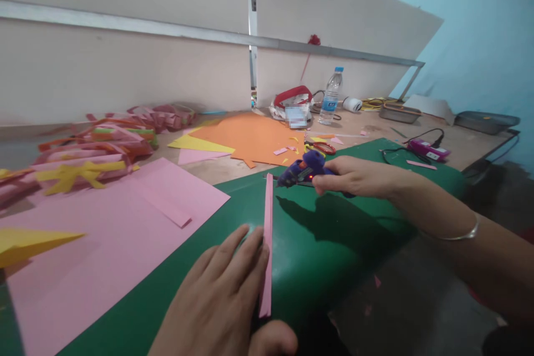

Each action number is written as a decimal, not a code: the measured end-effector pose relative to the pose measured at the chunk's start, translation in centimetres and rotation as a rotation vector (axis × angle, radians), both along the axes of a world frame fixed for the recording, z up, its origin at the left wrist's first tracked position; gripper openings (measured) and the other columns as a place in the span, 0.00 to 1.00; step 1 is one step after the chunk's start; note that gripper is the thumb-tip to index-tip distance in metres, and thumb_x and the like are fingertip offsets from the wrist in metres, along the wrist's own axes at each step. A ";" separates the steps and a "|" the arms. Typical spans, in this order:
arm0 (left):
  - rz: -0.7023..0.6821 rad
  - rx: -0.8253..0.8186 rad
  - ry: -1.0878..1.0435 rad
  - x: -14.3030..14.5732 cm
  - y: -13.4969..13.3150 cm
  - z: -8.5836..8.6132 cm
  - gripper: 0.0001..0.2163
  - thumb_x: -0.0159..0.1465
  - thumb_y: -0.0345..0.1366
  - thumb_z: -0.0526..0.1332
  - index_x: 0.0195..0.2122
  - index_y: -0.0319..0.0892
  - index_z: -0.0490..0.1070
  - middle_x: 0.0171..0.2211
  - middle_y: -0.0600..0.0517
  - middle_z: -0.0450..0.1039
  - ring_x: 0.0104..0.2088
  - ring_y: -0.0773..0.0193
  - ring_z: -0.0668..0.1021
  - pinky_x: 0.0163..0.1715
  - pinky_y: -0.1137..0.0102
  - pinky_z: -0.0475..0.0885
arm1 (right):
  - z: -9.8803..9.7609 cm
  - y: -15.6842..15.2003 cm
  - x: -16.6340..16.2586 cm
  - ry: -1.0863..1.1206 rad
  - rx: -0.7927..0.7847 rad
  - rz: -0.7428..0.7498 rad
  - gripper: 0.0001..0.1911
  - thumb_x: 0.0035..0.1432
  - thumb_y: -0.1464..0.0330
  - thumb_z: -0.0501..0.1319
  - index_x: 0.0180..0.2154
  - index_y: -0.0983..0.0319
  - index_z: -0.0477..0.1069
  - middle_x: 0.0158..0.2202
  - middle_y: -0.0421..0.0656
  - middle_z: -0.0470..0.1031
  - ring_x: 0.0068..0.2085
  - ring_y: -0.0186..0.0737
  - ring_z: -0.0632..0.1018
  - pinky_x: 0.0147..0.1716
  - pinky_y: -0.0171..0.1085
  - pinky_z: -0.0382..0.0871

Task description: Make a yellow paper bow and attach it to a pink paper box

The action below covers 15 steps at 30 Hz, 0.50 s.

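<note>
A narrow folded strip of pink paper [268,211] lies lengthwise on the green sheet [300,267] in front of me. My left hand [225,283] rests flat over the strip's left edge, fingers stretched out and thumb apart near its lower end. In my right hand [350,175] is a dark blue glue gun [304,168] with a small red light lit. Its nozzle points left, just right of the strip's far end; whether it touches the paper I cannot tell.
Pink paper [167,194] spreads to the left, with pink and yellow paper pieces [95,150] piled behind. Orange paper [254,133], red-handled scissors [323,147] and a water bottle [331,97] stand farther back. A purple power strip [429,149] lies at the right.
</note>
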State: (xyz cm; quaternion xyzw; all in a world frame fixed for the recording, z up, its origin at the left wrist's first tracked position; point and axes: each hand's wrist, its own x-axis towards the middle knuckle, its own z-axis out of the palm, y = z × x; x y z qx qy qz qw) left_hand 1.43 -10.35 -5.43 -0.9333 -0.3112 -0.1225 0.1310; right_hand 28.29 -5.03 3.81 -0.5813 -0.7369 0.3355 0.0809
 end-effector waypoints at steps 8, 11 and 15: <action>0.030 -0.399 0.031 2.1 1.9 3.1 0.11 0.60 0.27 0.53 0.29 0.45 0.74 0.36 0.52 0.74 0.38 0.61 0.77 0.39 0.67 0.73 | -0.3 -4.5 3.7 0.221 0.248 -0.323 0.27 0.53 0.45 0.52 0.31 0.62 0.73 0.28 0.42 0.68 0.27 0.36 0.66 0.24 0.34 0.58; 0.052 -0.444 0.040 2.5 2.2 4.0 0.08 0.59 0.27 0.54 0.30 0.43 0.73 0.36 0.51 0.73 0.37 0.61 0.76 0.38 0.68 0.73 | -1.3 -6.0 4.4 0.409 0.330 -0.430 0.27 0.52 0.43 0.52 0.30 0.60 0.73 0.29 0.45 0.70 0.31 0.43 0.70 0.28 0.38 0.63; 0.097 -0.488 0.081 2.6 3.0 4.5 0.05 0.58 0.33 0.58 0.35 0.44 0.72 0.41 0.50 0.73 0.40 0.60 0.75 0.39 0.68 0.72 | -2.4 -7.6 4.2 0.596 0.375 -0.447 0.21 0.55 0.49 0.53 0.31 0.58 0.72 0.31 0.46 0.71 0.34 0.47 0.71 0.34 0.42 0.65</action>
